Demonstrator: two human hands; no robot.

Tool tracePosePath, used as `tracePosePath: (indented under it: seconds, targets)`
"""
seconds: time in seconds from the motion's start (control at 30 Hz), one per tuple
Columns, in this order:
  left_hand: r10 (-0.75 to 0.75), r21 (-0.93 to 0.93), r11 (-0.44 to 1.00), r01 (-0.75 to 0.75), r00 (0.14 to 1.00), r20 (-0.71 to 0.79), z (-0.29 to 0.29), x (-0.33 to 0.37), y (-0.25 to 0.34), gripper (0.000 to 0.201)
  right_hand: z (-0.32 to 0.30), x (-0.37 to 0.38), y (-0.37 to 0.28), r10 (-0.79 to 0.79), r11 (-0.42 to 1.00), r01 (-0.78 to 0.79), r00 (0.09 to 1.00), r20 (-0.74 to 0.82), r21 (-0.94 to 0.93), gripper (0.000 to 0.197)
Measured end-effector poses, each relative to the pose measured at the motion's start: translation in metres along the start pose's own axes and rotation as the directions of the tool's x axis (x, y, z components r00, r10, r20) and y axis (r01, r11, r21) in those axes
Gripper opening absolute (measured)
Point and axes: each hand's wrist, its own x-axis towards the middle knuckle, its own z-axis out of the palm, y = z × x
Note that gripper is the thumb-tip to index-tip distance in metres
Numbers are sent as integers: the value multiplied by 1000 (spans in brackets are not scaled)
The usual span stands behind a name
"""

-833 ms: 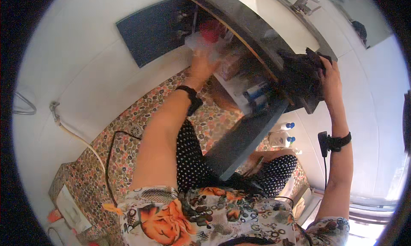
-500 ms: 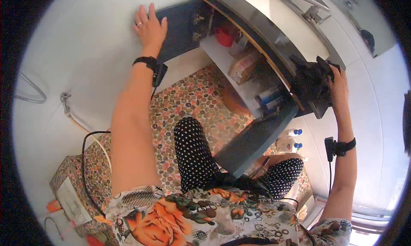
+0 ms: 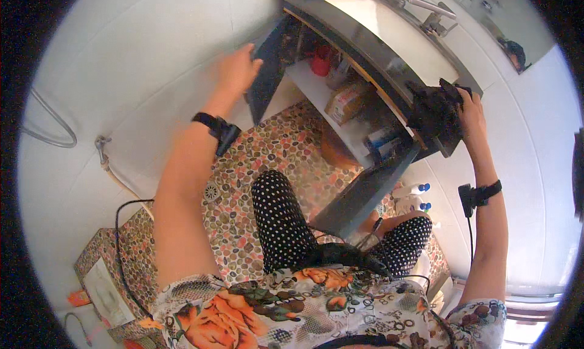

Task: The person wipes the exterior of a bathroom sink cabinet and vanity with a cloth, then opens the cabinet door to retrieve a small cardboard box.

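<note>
The left cabinet door (image 3: 266,72) had swung out from the wall (image 3: 152,57), so it was now only partly open. The left hand (image 3: 238,74) was blurry at its outer edge, fingers a bit bent; I couldn't tell if it gripped. The right hand (image 3: 472,115) had its fingers curled round a bunched black cloth (image 3: 433,115) at the counter (image 3: 359,47). The right door (image 3: 365,194) stood open too.

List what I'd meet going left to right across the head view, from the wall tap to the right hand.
Wall tap → left hand → left cabinet door → red object → amber container → blue-and-white item → black bundle → right hand.
</note>
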Motion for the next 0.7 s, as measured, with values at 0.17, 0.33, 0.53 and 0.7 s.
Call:
tracePosePath:
  seconds: [0.17, 0.33, 0.53, 0.7]
  targets:
    - [-146, -379, 923, 72, 974, -171, 47, -22, 74, 58, 12, 3, 11, -48, 998, 46, 998, -38, -47, 35]
    - [-93, -381, 925, 22, 981, -168, 68, -27, 115, 75, 11, -1, 2, -19, 999, 18, 1000, -23, -39, 35]
    - [-13, -565, 825, -15, 999, -46, 62, -40, 126, 88, 14, -2, 16, -61, 996, 63, 997, -36, 59, 37]
    - [56, -623, 778, -79, 997, -56, 61, -66, 128, 84, 9, 0, -24, -192, 946, 205, 979, -76, 250, 39]
